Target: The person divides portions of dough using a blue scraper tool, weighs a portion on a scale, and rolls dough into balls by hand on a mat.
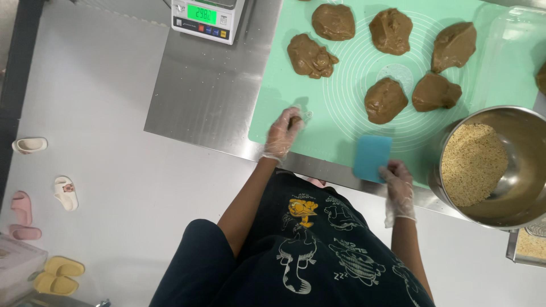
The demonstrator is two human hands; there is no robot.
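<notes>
I am looking down at my two gloved hands over a steel table (210, 96) with a green mat (341, 122) on it. My left hand (284, 132) presses on the mat's near-left edge, at about nine o'clock from the centre, fingers pinched together on a small brown bit of dough (294, 120). My right hand (398, 190) sits at five o'clock, its grip clamped on a blue scraper (372, 158) that stands on the mat's near edge.

Six brown dough lumps lie on the mat from eleven to two o'clock; the nearest lump (385, 100) is just beyond the scraper, apart from it. A steel bowl (520, 196) of pale seeds stands at three o'clock, and a scale (207, 18) at eleven.

I judge the step in hand to be portioning and tidying: the lumps are cut, scraps are being gathered. The next move, as I read it, calls for a flat, low blade angle to lift scraps without dragging the mat.
</notes>
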